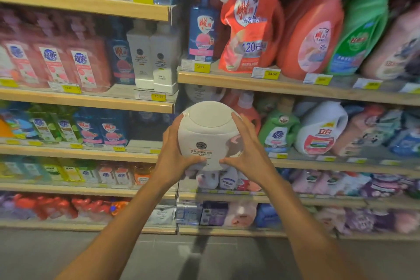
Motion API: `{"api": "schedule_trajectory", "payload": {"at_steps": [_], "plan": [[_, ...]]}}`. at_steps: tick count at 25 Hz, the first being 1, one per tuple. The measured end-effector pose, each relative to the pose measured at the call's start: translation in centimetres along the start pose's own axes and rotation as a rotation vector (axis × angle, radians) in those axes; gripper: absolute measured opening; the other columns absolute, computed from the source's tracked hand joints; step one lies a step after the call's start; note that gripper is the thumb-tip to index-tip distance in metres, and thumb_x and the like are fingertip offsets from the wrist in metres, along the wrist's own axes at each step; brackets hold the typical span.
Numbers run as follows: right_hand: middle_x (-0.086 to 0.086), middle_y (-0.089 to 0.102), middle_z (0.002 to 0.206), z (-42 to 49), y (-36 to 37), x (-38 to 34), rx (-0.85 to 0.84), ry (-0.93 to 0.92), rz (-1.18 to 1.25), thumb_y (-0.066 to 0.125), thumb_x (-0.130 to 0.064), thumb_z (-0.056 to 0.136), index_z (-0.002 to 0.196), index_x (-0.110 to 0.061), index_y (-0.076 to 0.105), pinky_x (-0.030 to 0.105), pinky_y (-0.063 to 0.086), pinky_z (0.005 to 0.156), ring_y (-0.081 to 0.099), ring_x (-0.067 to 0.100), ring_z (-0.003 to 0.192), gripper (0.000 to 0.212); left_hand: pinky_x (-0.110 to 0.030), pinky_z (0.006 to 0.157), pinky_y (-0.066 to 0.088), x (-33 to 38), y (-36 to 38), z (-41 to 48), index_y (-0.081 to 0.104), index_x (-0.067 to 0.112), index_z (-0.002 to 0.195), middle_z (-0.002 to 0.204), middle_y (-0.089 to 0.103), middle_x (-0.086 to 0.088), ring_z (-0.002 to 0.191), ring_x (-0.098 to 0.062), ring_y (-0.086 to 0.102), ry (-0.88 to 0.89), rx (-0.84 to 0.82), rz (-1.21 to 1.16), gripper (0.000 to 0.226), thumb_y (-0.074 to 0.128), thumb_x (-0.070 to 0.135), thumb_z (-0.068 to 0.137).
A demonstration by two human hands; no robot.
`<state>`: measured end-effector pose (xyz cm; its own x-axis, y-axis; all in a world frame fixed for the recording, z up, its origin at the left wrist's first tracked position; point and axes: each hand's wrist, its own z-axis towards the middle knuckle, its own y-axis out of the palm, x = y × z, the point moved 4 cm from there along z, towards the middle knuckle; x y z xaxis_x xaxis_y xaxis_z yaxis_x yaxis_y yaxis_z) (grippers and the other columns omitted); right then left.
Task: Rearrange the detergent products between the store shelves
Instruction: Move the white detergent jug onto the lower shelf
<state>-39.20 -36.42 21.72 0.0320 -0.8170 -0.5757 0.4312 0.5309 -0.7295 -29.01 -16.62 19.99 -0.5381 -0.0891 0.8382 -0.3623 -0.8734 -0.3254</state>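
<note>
- Because the white tub [208,134] is round and smooth, it could slip and drop to the floor [204,257]. It is up in the air in the middle of the frame, in front of the shelves, with nothing under it.
- The left hand [175,154] holds the tub's left side, with the fingers bent round it and the thumb under the front. The right hand [246,150] holds the right side, with the fingers spread wide, one fingertip up by the lid [208,116] and the thumb down low. The right hand looks like the looser one to me, so a slip would most likely start there.
- The lid looks closed. If the tub tips over or gets squeezed hard, the lid might pop open and things could spill out. I cannot see what is inside.
- The shelves are very full. If the tub is pushed into a tight spot, it could bump the white bottles [151,57] left of the middle, or the red pouch [247,27] in the upper right, and knock them over.
- There is a dark gap [147,125] just left of the tub. The tub may fit there, but the shelf edge [91,100] above is close, so the tub could knock on it going in.
</note>
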Motion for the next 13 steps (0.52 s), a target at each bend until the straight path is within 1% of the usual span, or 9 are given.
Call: {"api": "schedule_trajectory", "payload": {"at_steps": [2, 4, 7, 10, 12, 13], "plan": [[-0.008, 0.004, 0.169, 0.3, -0.1, 0.7, 0.001, -0.011, 0.007, 0.095, -0.026, 0.067, 0.161, -0.040, 0.009, 0.056, 0.035, 0.116, 0.007, 0.016, 0.155, 0.128, -0.032, 0.104, 0.039, -0.1, 0.5, 0.4, 0.023, 0.049, 0.151, 0.141, 0.035, 0.031, 0.138, -0.006, 0.031, 0.012, 0.004, 0.013, 0.118, 0.091, 0.031, 0.056], [-0.007, 0.006, 0.169, 0.9, 0.3, 1.7, 0.003, -0.019, 0.012, 0.095, -0.024, 0.066, 0.161, -0.039, 0.010, 0.056, 0.038, 0.114, 0.012, 0.018, 0.155, 0.128, -0.029, 0.101, 0.038, -1.0, 1.0, 0.8, 0.023, 0.049, 0.151, 0.139, 0.034, 0.034, 0.137, -0.004, 0.030, 0.004, 0.015, 0.030, 0.118, 0.091, 0.033, 0.056], [-0.011, 0.008, 0.168, 2.6, 1.5, 3.7, 0.022, -0.033, 0.048, 0.096, -0.022, 0.064, 0.158, -0.046, 0.010, 0.052, 0.040, 0.114, 0.015, 0.014, 0.153, 0.129, -0.024, 0.097, 0.037, -2.9, 1.7, 2.3, 0.022, 0.051, 0.150, 0.136, 0.033, 0.037, 0.136, 0.001, 0.030, -0.014, 0.032, 0.039, 0.118, 0.090, 0.033, 0.056], [-0.015, 0.010, 0.166, 4.8, 2.8, 5.9, 0.042, -0.024, 0.073, 0.095, -0.022, 0.064, 0.159, -0.044, 0.013, 0.050, 0.043, 0.111, 0.016, 0.011, 0.152, 0.127, -0.016, 0.094, 0.033, -5.1, 2.4, 4.6, 0.022, 0.052, 0.149, 0.135, 0.032, 0.039, 0.130, 0.016, 0.027, -0.015, 0.025, 0.062, 0.118, 0.090, 0.034, 0.055], [-0.015, 0.010, 0.166, 6.5, 3.7, 7.1, 0.038, -0.031, 0.063, 0.094, -0.024, 0.066, 0.159, -0.044, 0.013, 0.041, 0.037, 0.114, 0.013, 0.004, 0.150, 0.125, -0.017, 0.095, 0.033, -6.6, 2.7, 6.1, 0.021, 0.053, 0.149, 0.136, 0.033, 0.035, 0.125, 0.023, 0.026, -0.016, 0.025, 0.084, 0.119, 0.091, 0.031, 0.056], [-0.014, 0.011, 0.166, 7.3, 4.1, 7.7, 0.047, -0.043, 0.059, 0.094, -0.024, 0.067, 0.158, -0.044, 0.014, 0.035, 0.031, 0.114, 0.012, -0.001, 0.148, 0.124, -0.022, 0.098, 0.036, -7.3, 2.8, 6.9, 0.021, 0.053, 0.149, 0.137, 0.035, 0.030, 0.125, 0.020, 0.028, -0.013, 0.032, 0.084, 0.119, 0.092, 0.030, 0.056]]}}
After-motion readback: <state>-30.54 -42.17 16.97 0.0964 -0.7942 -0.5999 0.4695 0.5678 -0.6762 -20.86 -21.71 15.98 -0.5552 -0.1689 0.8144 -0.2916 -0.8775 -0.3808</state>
